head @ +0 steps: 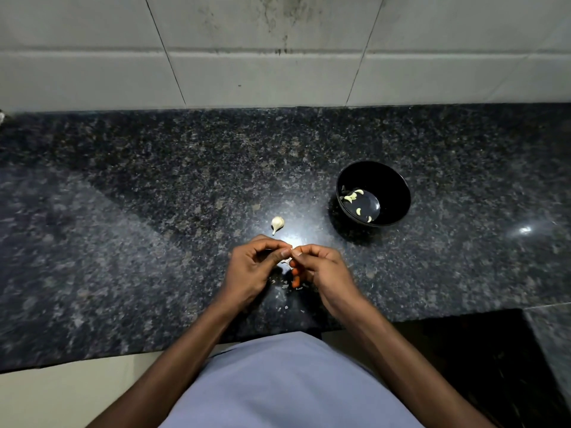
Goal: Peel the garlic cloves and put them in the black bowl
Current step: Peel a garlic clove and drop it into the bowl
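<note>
Fingertips of both hands meet at frame centre, pinching a small pale object, judged to be a clove (289, 254) with skin partly lifted; it is mostly hidden, so its long axis cannot be read. Left hand (258, 264) curls thumb and forefinger onto the clove from the left; right hand (318, 267) pinches it from the right, remaining fingers folded under. Skin scraps (293, 285) lie on the counter (139, 227) directly below the hands. Bulb (277, 224) rests on the counter just above the hands, slightly left of centre, stem pointing down-left toward the left hand, which is the nearer one. Bowl (373, 193) stands in the right-of-centre area, above and right of the hands, well apart from them, with several peeled cloves (355, 199) inside. Judgement: peeling is in progress; once the clove is bare, transfer runs up and to the right, and the right hand has the shorter path to the bowl.
</note>
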